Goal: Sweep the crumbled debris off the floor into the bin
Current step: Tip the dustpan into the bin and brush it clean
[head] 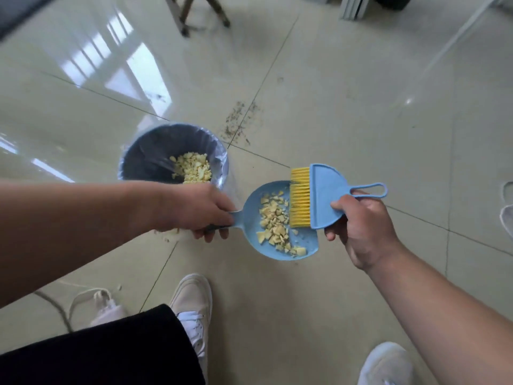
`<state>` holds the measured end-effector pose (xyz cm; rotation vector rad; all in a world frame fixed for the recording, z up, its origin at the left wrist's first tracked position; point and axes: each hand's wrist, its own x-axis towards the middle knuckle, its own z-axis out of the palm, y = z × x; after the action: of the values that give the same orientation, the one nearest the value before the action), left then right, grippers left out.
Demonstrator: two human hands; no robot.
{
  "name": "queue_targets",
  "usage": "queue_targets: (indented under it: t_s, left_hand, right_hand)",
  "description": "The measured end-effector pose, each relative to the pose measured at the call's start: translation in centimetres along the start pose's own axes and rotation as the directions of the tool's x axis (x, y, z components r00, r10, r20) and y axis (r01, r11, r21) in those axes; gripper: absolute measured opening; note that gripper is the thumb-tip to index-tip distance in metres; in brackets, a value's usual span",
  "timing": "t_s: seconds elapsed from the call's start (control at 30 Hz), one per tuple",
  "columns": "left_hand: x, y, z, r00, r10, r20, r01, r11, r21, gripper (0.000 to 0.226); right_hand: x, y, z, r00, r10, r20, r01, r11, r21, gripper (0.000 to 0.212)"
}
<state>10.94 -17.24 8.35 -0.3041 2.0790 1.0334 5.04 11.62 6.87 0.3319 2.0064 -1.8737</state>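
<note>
My left hand [200, 209] grips the handle of a light blue dustpan [254, 240] held above the floor, just right of the bin. Yellow crumbled debris [274, 223] lies in the pan. My right hand [358, 226] holds a small blue brush [324, 195] with yellow bristles, and the bristles rest on the pan's right edge. The bin [133, 151], dark blue with a clear plastic liner, stands on the floor at centre left and holds more yellow crumbs [193, 166]. A few crumbs [166, 234] lie on the floor under my left wrist.
Glossy tiled floor all around, with a patch of dark specks [238, 120] beyond the bin. Chair legs [205, 12] stand at the top. My white shoes [191, 301] are below, another shoe [506, 215] sits at the right edge, and a grey cable [55, 307] runs at lower left.
</note>
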Motion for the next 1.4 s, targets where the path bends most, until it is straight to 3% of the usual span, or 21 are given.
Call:
queue_targets:
  t_s: [0.1,0.2,0.3,0.6,0.87,1.03,1.23,1.4]
  left_hand:
    - [-3.7,0.8,-4.4,0.997,0.041,-0.062,-0.049,0.989,-0.142,0.030]
    - [-6.6,-0.1,-7.7,0.993,0.039,-0.107,-0.068,0.957,-0.282,0.029]
    - [-8.8,-1.7,-10.5,0.985,0.021,-0.170,-0.063,0.967,-0.247,0.026]
    - [-10.0,-10.3,-15.0,0.925,-0.177,-0.336,0.091,0.962,-0.256,0.027]
    - [-7.7,-12.6,-14.7,0.835,-0.311,-0.454,0.221,0.945,-0.240,0.029]
    - [-7.2,-12.2,-14.7,0.812,-0.358,-0.460,0.307,0.934,-0.185,0.027]
    - [-7.6,-12.6,-14.7,0.823,-0.385,-0.417,0.337,0.923,-0.186,0.027]
    - [-8.0,-12.6,-14.8,0.837,-0.378,-0.395,0.324,0.925,-0.198,0.025]
  right_hand:
    - [-0.3,-4.9,3.3,0.996,-0.054,0.070,0.040,0.982,0.187,0.017]
    - [-0.1,-8.8,7.2,0.986,-0.088,0.142,0.048,0.963,0.264,0.018]
    - [0.3,-11.3,11.3,0.974,-0.074,0.216,0.015,0.965,0.261,0.017]
    - [2.9,-9.6,21.1,0.966,0.055,0.254,-0.075,0.995,0.067,0.011]
    - [3.2,-4.5,24.0,0.969,-0.034,0.244,0.116,0.937,-0.328,0.015]
    - [3.0,-3.5,26.5,0.972,-0.032,0.231,0.105,0.946,-0.308,0.015]
    - [2.0,-2.4,29.9,0.947,0.104,0.305,-0.020,0.964,-0.264,0.014]
    - [1.4,-0.7,30.8,0.931,0.235,0.279,-0.150,0.944,-0.294,0.011]
